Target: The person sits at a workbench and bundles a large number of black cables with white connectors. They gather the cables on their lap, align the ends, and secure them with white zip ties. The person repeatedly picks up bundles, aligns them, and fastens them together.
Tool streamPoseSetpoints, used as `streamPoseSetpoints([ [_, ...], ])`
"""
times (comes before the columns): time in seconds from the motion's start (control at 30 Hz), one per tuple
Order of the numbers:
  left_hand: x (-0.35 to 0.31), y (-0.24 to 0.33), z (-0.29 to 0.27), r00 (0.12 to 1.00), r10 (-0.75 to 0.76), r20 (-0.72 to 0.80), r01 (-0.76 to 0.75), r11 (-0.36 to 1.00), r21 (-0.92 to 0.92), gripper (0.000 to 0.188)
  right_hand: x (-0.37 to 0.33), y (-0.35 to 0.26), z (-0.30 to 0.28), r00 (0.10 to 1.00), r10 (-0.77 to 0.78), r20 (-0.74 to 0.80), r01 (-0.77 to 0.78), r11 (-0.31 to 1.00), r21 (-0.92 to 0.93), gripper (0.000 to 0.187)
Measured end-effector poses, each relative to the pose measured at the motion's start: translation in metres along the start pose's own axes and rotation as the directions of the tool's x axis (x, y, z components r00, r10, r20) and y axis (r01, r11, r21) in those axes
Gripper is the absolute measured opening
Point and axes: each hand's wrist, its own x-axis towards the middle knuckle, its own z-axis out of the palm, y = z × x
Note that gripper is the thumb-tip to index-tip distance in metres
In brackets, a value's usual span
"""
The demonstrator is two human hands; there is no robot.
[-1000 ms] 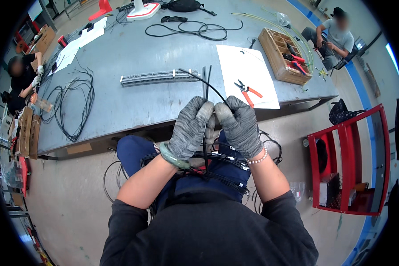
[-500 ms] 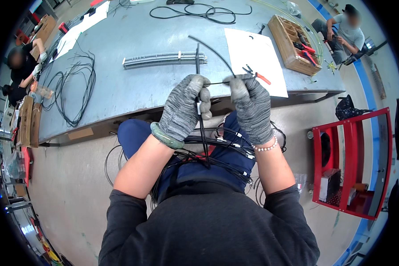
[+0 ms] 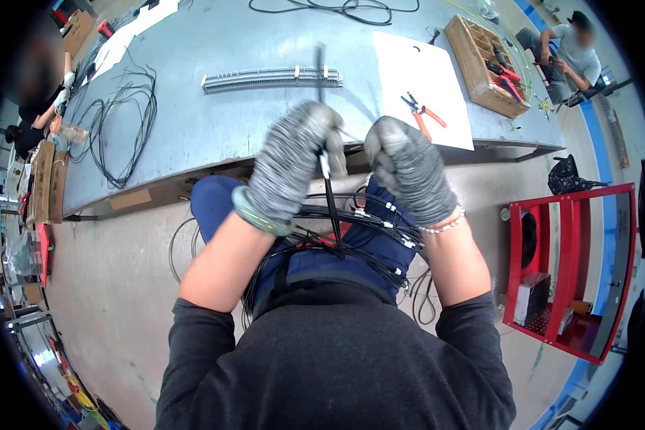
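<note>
We've got the thin black cable pinched upright in our grey-gloved left hand; right hand curled shut just beside.

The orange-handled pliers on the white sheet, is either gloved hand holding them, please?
No, the orange-handled pliers lie untouched on the white sheet.
</note>
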Motion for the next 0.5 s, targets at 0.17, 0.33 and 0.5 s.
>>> streamPoseSetpoints([
  [0.17, -0.02, 0.058, -0.038, 0.961, 0.172, -0.217, -0.11, 0.956, 0.272, 0.031, -0.015, -0.002, -0.039, 0.946, 0.093, -0.31, -0.038, 0.983, 0.179, 0.031],
  [0.33, -0.051, 0.138, -0.086, 0.949, 0.316, 0.018, -0.31, 0.938, -0.158, 0.029, -0.022, 0.021, -0.089, 0.97, 0.026, -0.24, 0.131, 0.779, 0.613, 0.028],
  [0.5, -0.113, 0.195, -0.125, 0.917, 0.387, -0.1, -0.398, 0.907, -0.141, 0.024, -0.026, 0.008, -0.077, 0.953, -0.161, -0.256, 0.167, 0.986, 0.001, 0.036],
])
